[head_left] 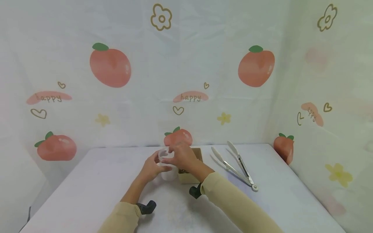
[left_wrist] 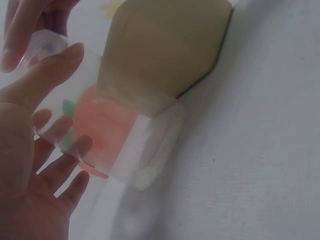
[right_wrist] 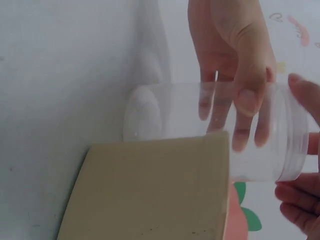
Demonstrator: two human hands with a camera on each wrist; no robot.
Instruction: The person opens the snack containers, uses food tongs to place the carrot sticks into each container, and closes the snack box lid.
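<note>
A clear plastic jar (head_left: 169,175) stands upright on the table, seen sideways in both wrist views. My left hand (head_left: 151,169) holds its side, thumb across the near face and fingers behind the wall, as the right wrist view shows. Over the top is my right hand (head_left: 184,156), its thumb and fingers round the clear lid (right_wrist: 295,145). Whether the lid sits fully down on the jar cannot be told. Nothing can be made out inside the jar. Right beside it is a tan open box (head_left: 187,179), partly covered by the right hand and forearm, with dark brown bits inside.
Metal tongs (head_left: 239,171) with pale tips lie spread on the table to the right of the box. The white tabletop (head_left: 96,181) ends at a patterned cloth backdrop (head_left: 140,106). Dark wrist mounts (head_left: 147,207) hang below both forearms.
</note>
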